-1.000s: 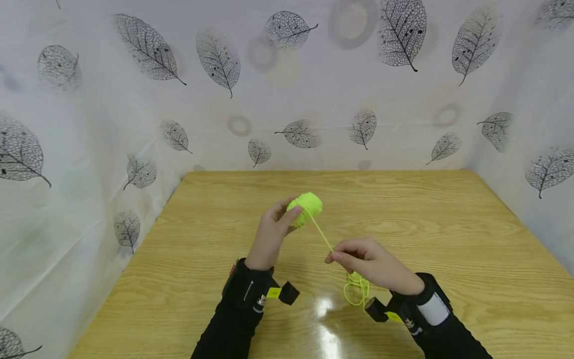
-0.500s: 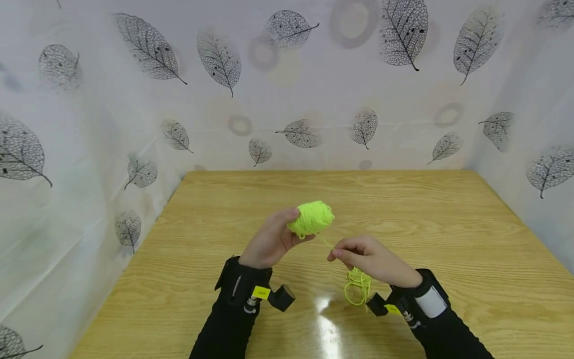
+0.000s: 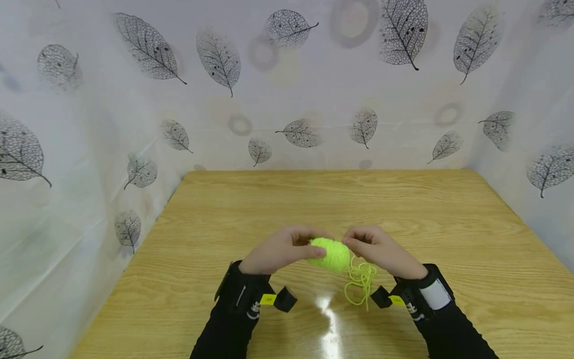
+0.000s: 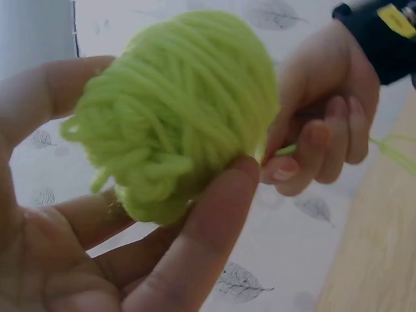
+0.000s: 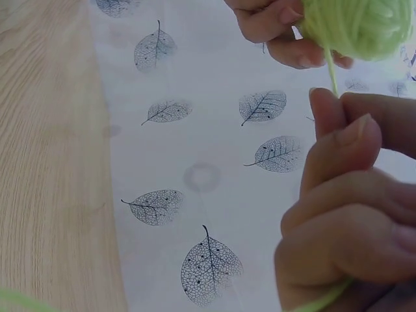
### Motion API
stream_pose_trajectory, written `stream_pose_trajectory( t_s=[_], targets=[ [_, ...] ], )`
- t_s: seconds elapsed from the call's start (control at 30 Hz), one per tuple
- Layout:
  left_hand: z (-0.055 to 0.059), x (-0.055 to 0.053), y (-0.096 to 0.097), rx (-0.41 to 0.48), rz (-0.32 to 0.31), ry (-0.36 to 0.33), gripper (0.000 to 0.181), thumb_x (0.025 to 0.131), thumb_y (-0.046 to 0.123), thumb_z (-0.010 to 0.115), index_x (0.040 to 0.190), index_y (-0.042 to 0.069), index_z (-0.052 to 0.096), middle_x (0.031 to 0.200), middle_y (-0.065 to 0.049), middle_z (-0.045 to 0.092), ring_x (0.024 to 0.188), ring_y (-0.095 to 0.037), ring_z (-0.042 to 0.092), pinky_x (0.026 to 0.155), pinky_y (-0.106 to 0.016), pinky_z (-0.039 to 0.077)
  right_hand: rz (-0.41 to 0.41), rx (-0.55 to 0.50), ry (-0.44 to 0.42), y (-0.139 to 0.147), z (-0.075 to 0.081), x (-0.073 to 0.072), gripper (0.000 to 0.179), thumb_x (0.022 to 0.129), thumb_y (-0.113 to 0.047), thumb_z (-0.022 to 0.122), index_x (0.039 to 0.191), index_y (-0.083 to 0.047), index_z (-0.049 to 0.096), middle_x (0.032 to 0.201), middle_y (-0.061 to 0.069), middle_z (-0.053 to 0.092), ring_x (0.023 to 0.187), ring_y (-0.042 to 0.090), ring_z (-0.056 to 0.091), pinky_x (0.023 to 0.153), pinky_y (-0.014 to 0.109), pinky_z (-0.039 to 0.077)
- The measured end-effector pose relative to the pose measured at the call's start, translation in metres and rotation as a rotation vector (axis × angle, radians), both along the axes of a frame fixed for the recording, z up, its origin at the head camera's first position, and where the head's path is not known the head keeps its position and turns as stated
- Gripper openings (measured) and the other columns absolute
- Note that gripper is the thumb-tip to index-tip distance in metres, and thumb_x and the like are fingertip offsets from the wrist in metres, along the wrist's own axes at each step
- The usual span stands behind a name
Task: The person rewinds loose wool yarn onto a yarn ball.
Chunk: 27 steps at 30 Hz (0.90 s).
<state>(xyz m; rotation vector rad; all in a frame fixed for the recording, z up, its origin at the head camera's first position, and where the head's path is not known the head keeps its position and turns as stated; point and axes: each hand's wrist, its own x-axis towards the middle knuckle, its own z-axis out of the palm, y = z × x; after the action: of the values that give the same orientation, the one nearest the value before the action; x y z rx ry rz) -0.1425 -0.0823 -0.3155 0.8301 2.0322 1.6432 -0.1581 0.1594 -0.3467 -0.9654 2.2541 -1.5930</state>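
Note:
A neon yellow-green ball of yarn [image 3: 334, 255] is gripped between the thumb and fingers of my left hand [image 3: 284, 249], above the table. Close to its right side, my right hand [image 3: 381, 249] pinches the yarn strand [image 5: 331, 73] that runs off the ball. In the left wrist view the ball [image 4: 182, 104] shows its looped end, with the thumb beneath and fingers around it. More of the strand passes through the right hand's curled fingers. Below that hand, a loose tangle of the same yarn [image 3: 360, 279] lies on the table.
The wooden table [image 3: 215, 214] stretches out on all sides of the hands. A pale cloth with a leaf print [image 3: 251, 60] hangs behind it and along both sides. Black wrist cameras [image 3: 285, 299] stick out from both cuffs.
My left hand has turned the ball over and brought it lower and to the right, against the right hand. The right hand has shifted slightly upward, still pinching the strand.

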Motion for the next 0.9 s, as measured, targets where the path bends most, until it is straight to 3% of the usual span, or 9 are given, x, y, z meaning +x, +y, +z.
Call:
stream_pose_trajectory(
  t_s=[0.1,0.23,0.47,0.67,0.9],
  targets=[
    [-0.001,0.002,0.003,-0.131,0.026,0.089,0.033,0.089,0.020,0.062,0.119,0.008,0.061,0.106,-0.004,0.064,0.079,-0.012,0.057,0.073,-0.033,0.050,-0.019,-0.023,-0.018,0.000,0.001,0.001,0.020,0.098,-0.010,0.045,0.087,-0.001,0.059,0.058,0.000,0.034,0.043,0.013,0.026,0.040,0.032,0.029],
    [-0.003,0.003,0.007,-0.231,0.044,0.146,0.035,0.087,0.027,0.064,0.118,0.011,0.062,0.103,0.002,0.064,0.076,-0.009,0.056,0.065,-0.025,0.048,-0.037,-0.031,-0.028,-0.001,0.002,0.002,0.021,0.098,-0.009,0.045,0.089,0.004,0.059,0.057,0.001,0.032,0.042,0.015,0.024,0.039,0.033,0.029],
    [-0.009,0.003,0.014,-0.332,0.082,0.216,0.041,0.085,0.033,0.065,0.118,0.010,0.062,0.108,0.003,0.063,0.082,-0.008,0.056,0.070,-0.027,0.050,-0.077,-0.020,-0.056,-0.004,0.006,0.006,0.023,0.098,-0.011,0.045,0.091,0.006,0.059,0.059,-0.002,0.037,0.043,0.010,0.026,0.044,0.026,0.032],
    [-0.014,0.002,0.016,-0.410,0.125,0.243,0.043,0.085,0.036,0.064,0.120,0.009,0.061,0.110,0.000,0.063,0.082,-0.007,0.056,0.070,-0.028,0.049,-0.076,-0.035,-0.048,-0.005,0.010,0.010,0.022,0.098,-0.012,0.045,0.091,0.001,0.061,0.055,-0.003,0.033,0.041,0.012,0.024,0.037,0.031,0.025],
    [-0.025,-0.008,0.016,-0.416,0.194,0.256,0.037,0.085,0.032,0.065,0.113,0.007,0.063,0.093,0.001,0.063,0.074,-0.010,0.056,0.062,-0.026,0.049,-0.094,-0.052,-0.019,-0.004,0.015,0.015,0.023,0.098,-0.009,0.044,0.097,0.005,0.062,0.053,-0.003,0.032,0.039,0.014,0.022,0.036,0.033,0.025]
  ],
)
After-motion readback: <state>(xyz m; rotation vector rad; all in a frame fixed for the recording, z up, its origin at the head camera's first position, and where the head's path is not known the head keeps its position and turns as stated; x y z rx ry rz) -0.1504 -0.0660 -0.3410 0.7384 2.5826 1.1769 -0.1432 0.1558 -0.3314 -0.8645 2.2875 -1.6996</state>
